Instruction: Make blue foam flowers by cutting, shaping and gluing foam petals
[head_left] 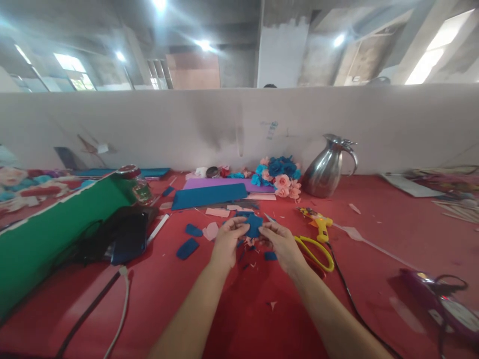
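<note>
Between my two hands, over the red table, is a small blue piece of paper with an uneven outline. My left hand pinches its left edge with thumb and fingers. The right edge is pinched by my right hand. Loose blue pieces and a pale pink piece lie to the left of my left hand. Small scraps are scattered beneath the hands. Scissors with yellow handles rest beside my right hand, partly hidden by it.
A yellow glue gun lies to the right with its cord. Behind are a blue sheet, paper flowers and a steel jug. On the left are a phone, a jar and a green panel. A purple power strip sits right.
</note>
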`<state>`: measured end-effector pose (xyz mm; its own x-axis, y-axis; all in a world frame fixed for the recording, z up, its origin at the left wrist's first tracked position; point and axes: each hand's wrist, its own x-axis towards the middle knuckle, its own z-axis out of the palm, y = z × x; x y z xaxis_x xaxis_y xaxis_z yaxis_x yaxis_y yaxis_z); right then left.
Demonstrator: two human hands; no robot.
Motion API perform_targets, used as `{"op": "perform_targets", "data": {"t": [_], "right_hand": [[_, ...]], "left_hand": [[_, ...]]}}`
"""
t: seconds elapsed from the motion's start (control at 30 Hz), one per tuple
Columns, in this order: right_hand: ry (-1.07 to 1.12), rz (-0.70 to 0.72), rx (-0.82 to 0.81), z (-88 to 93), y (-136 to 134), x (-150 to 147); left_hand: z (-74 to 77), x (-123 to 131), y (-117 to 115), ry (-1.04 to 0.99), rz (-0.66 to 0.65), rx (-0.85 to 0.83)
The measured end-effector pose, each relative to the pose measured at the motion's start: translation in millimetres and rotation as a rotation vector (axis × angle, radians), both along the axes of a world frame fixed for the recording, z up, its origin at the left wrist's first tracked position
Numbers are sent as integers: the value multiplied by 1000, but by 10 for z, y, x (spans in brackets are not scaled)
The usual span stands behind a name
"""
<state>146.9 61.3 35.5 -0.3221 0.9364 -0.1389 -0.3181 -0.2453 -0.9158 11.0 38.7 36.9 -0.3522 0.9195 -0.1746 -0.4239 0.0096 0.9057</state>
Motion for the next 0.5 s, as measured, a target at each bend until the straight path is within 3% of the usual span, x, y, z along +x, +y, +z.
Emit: {"op": "perform_targets", "data": {"t": [0.1,0.23,0.3,0.37,0.47,0.5], "right_hand": [[-42,-41,10,-27,24,14],[-125,-60,40,-55,43,49],[-153,-30,46,-59,33,52],[-168,1,62,-57,9,42],[-193,49,95,-42,-42,9],[-201,67,101,-34,-63,-4]], "left_hand": [[76,-152,-34,112,48,9],[229,-675,-235,453,226,24],[264,-962,-390,632,354,-39],[257,-1167,-541,831,397,-184],[210,-1196,-704,1024,344,-381],[195,-1115,-741,1040,405,-358]]}}
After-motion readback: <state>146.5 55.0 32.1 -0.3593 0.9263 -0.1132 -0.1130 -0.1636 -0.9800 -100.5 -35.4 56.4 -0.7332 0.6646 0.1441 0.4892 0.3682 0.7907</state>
